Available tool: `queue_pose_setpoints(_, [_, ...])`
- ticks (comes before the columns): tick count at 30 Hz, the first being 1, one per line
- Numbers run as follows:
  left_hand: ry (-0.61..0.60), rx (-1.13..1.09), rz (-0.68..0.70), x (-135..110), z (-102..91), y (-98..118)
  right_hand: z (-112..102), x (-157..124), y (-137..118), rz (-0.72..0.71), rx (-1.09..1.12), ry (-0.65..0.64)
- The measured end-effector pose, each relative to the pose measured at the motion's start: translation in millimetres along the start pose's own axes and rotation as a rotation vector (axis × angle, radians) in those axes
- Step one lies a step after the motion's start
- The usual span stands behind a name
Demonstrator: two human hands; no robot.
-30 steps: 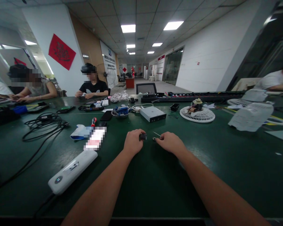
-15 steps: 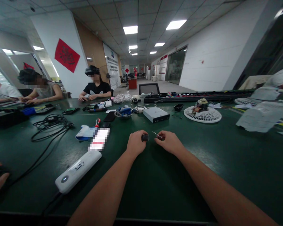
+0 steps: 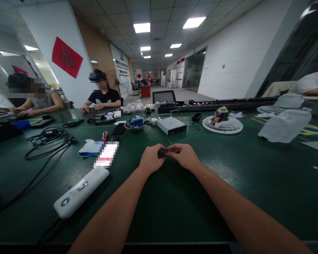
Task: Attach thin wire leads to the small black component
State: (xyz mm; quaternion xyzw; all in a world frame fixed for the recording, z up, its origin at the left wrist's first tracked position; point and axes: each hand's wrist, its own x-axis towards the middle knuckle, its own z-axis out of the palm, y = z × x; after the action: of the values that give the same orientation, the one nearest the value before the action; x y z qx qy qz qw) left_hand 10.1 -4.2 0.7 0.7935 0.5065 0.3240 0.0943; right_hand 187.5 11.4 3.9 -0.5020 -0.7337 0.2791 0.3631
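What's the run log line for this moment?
left hand: holds small dark part | right hand: at part, holds thin rod | pale box: beyond hands

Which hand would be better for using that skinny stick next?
The right hand, probably: it holds the thin stick, and its fingertips are right by the small dark part. The left hand is busy gripping that dark part.
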Motion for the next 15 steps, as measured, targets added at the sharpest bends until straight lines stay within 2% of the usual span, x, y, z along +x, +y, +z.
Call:
queue_pose_setpoints(3, [-0.010, 0.019, -0.006, 0.0, -1.7, 1.6, 0.9, 0.5, 2.3, 0.038, -0.031, 0.001])
queue_pose_setpoints(7, [-0.034, 0.060, 0.045, -0.1, -3.9, 2.6, 0.0, 1.2, 5.8, 0.014, -0.160, 0.026])
queue_pose_setpoints(11, [-0.043, 0.078, 0.078, -0.9, -7.2, 3.7, 0.2, 1.0, 7.1, 0.066, -0.160, -0.027])
queue_pose_setpoints(15, [-0.027, 0.056, 0.066, -2.0, -9.0, 4.3, 1.7, 0.2, 5.4, 0.074, -0.143, -0.023])
